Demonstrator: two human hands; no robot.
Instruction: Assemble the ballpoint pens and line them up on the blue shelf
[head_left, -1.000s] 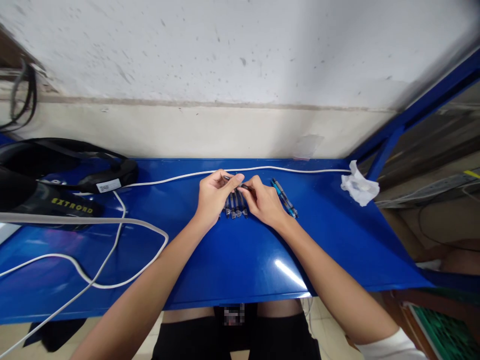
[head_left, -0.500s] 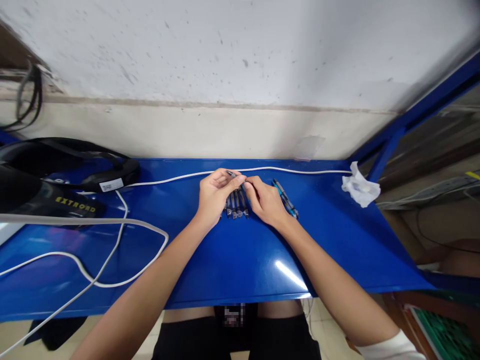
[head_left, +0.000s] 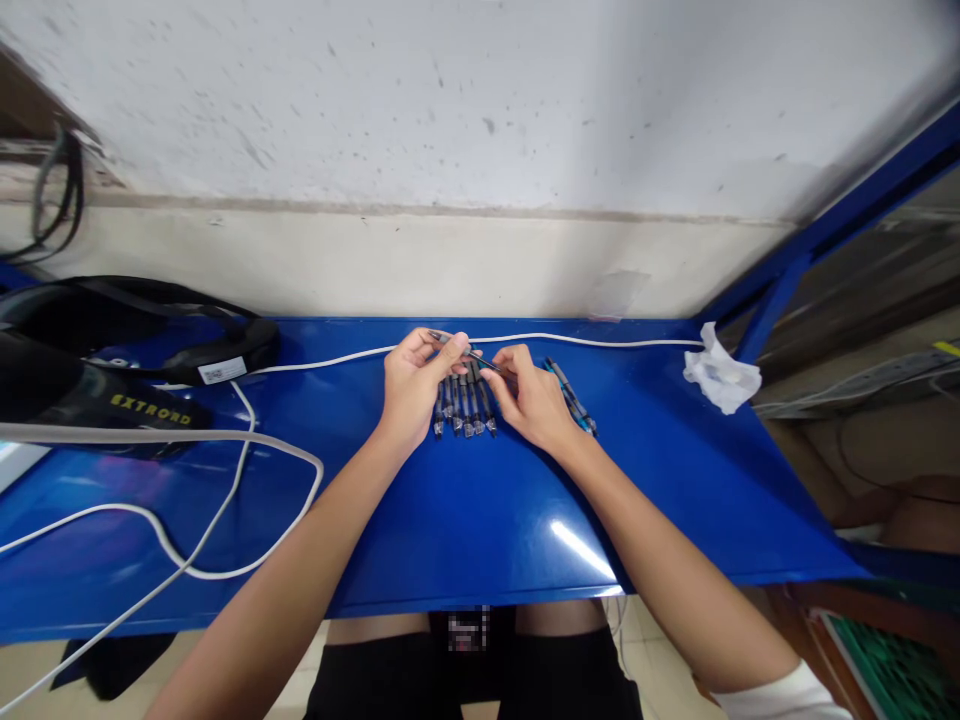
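My left hand (head_left: 411,385) and my right hand (head_left: 531,400) meet over the middle of the blue table (head_left: 465,510). Both pinch the same thin dark pen part (head_left: 466,353), the left hand at its left end and the right hand at its right end. Just below the fingers, a row of several dark pens with silver tips (head_left: 463,410) lies side by side on the table. Two blue pens (head_left: 570,397) lie to the right of my right hand.
A white cable (head_left: 247,470) loops over the table's left half and runs along the back. Black gear marked EXTRORD (head_left: 112,385) sits at the left. A crumpled white tissue (head_left: 718,370) lies at the back right by the blue frame. The wall stands close behind.
My left hand has shifted a little to the left, drawing apart from the right hand; more of the row of pens shows beneath them.
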